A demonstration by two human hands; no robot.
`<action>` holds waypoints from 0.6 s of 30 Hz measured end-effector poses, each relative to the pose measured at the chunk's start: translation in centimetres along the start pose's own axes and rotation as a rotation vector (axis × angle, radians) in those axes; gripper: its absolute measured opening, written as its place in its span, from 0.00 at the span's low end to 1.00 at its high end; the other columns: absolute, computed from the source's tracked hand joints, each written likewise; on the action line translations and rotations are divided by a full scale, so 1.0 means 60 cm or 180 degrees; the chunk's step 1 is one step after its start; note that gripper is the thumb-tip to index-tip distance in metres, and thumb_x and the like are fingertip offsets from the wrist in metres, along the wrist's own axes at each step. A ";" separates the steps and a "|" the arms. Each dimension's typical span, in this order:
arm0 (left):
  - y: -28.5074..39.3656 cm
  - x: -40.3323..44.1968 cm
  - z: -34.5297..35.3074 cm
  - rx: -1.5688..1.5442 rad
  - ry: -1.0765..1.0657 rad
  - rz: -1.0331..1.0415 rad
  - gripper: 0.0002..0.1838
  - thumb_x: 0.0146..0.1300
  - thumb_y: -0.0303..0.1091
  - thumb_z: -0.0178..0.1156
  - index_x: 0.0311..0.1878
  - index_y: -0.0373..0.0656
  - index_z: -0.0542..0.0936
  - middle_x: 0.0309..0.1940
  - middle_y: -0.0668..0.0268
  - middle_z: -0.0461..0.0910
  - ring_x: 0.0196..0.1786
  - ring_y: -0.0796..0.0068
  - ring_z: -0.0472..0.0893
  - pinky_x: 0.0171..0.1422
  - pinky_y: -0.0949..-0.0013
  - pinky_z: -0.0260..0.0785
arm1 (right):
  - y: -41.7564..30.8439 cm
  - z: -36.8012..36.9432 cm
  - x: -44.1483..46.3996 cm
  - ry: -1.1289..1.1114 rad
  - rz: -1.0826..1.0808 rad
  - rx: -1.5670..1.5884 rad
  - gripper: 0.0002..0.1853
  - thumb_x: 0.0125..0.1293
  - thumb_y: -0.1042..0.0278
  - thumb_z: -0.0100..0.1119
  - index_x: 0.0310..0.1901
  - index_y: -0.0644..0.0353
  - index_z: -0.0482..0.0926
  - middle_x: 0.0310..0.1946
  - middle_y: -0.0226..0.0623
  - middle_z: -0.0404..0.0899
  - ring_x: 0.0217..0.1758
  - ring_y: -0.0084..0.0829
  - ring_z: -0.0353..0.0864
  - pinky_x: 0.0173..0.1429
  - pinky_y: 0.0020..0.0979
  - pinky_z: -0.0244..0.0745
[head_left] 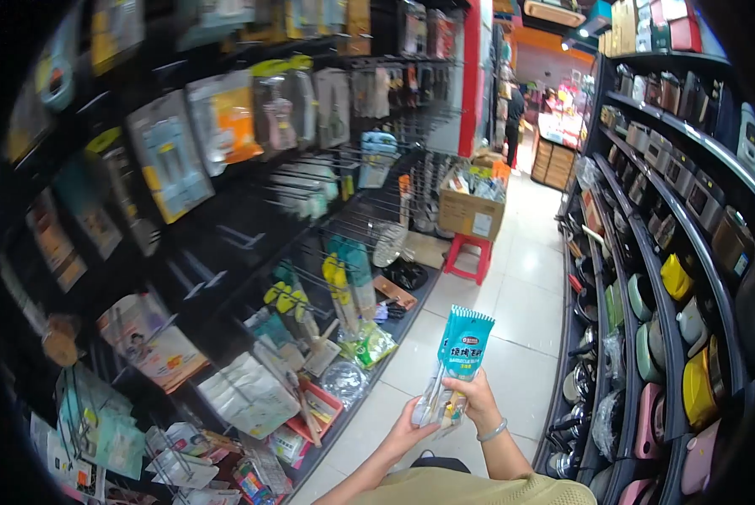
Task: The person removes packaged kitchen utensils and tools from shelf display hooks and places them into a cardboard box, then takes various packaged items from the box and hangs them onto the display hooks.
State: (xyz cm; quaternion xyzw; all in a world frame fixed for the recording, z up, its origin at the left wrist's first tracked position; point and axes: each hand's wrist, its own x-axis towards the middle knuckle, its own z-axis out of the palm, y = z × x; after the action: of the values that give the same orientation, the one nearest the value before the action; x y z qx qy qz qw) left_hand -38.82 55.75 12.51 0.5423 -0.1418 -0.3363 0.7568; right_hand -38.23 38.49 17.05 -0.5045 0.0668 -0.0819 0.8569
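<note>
In front of my body I hold a flat plastic packet point(465, 345) with a teal printed top and a see-through lower part. What lies inside it is too small to make out. The fingers of my right hand point(478, 401) close on its right side, the thumb across the front; a silvery bracelet circles that wrist. At the packet's lower left edge, my left hand point(407, 433) grips it too. The packet stands nearly upright, its printed front towards me.
Along the left runs a dark rack with hanging packets point(169, 156) and hooks that stick out. A cardboard box point(473, 206) rests on a red stool point(468, 257) beside the tiled aisle. Shelves of pots and pans point(647, 353) line the right. Farther off stands a person point(514, 118).
</note>
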 end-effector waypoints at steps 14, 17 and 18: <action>-0.025 0.358 0.129 -0.0591 -0.0277 -0.0450 0.29 0.51 0.23 0.67 0.56 0.40 0.65 0.47 0.66 0.74 0.50 0.76 0.75 0.54 0.72 0.68 | -0.112 -0.239 0.180 0.0943 -0.0342 -0.0152 0.22 0.51 0.76 0.67 0.48 0.62 0.70 0.40 0.32 0.77 0.42 0.23 0.76 0.48 0.26 0.72; -0.028 0.432 0.127 -0.0690 -0.0371 -0.0593 0.31 0.50 0.23 0.67 0.58 0.39 0.65 0.50 0.65 0.72 0.52 0.75 0.73 0.56 0.71 0.67 | -0.119 -0.265 0.236 0.1130 -0.0445 -0.0116 0.26 0.53 0.76 0.66 0.53 0.62 0.65 0.44 0.34 0.74 0.46 0.24 0.75 0.51 0.27 0.71; -0.031 0.461 0.124 -0.0732 -0.0411 -0.0625 0.32 0.50 0.23 0.67 0.59 0.38 0.64 0.50 0.65 0.71 0.53 0.75 0.73 0.57 0.71 0.66 | -0.122 -0.275 0.255 0.1200 -0.0466 -0.0095 0.28 0.53 0.76 0.65 0.54 0.61 0.63 0.46 0.34 0.73 0.48 0.25 0.74 0.52 0.28 0.70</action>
State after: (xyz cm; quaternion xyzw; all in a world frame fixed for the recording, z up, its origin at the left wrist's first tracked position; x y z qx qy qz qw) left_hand -23.47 31.68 9.40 0.4405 -0.0971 -0.4568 0.7667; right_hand -27.08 17.72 15.00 -0.4964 0.1904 -0.2359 0.8135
